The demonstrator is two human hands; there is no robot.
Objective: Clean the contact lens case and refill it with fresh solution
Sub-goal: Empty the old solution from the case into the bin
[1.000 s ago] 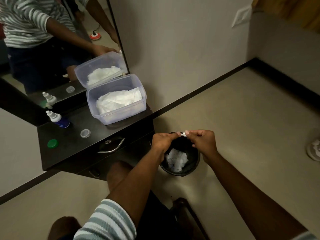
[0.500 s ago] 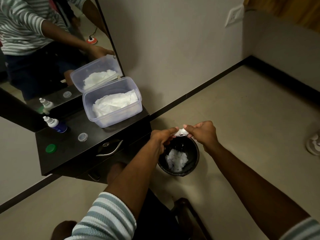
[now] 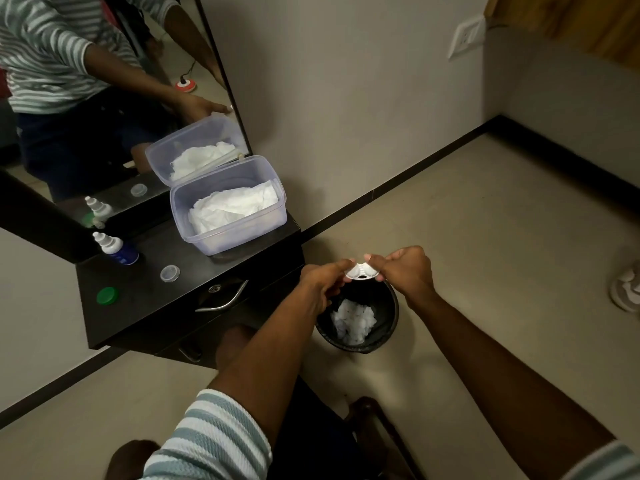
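Over the black bin (image 3: 389,327) my left hand (image 3: 320,282) and right hand (image 3: 407,271) each pinch one end of the white lens case (image 3: 362,271), tissue (image 3: 353,320) inside bin.

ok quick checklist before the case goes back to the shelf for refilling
1. Case held at both ends by left hand and right hand: ok.
2. Case over the bin, so drips fall in: ok.
3. Wells emptied and dry: cannot tell, too small.
4. Solution bottle within reach on the shelf: ok.
5. Both caps, green and clear, on the shelf: ok.
6. Tissue box open and stocked: ok.
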